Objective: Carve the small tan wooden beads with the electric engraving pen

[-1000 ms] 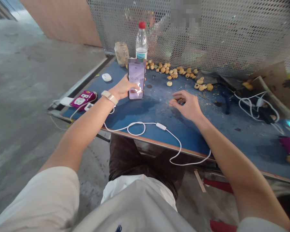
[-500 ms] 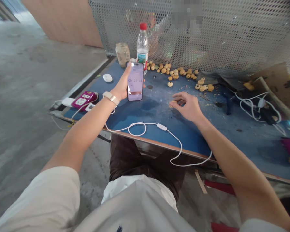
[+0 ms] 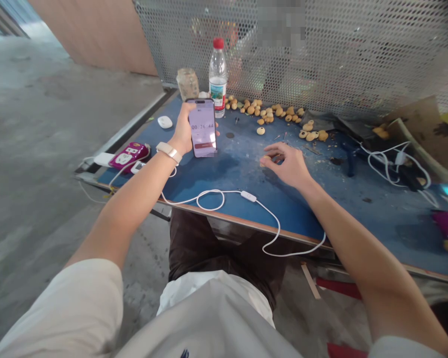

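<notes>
My left hand (image 3: 182, 130) is closed around a smartphone (image 3: 202, 132), held upright above the table with its lit screen towards me. Large timer digits show on the screen, and the thumb lies along its upper left edge. Over the middle of the table, my right hand (image 3: 285, 161) is curled with thumb and fingers round a small tan gourd-like piece (image 3: 264, 161), mostly covered by the fingers. A similar round piece with a dark hole, a small gourd (image 3: 260, 131), lies just beyond that hand. Several more small gourds (image 3: 267, 115) are heaped at the back.
A red-capped bottle (image 3: 218, 84) and a cloudy jar (image 3: 187, 83) stand behind the phone. A purple power socket (image 3: 129, 155) sits at left. A white cable with a switch (image 3: 248, 196) loops over the front edge. A perforated metal panel (image 3: 321, 54) closes the back; a cardboard box (image 3: 420, 124) is at right.
The phone in my left hand has shifted slightly left and tilted a little. My right hand keeps the same grip and place. The whole view has drifted slightly.
</notes>
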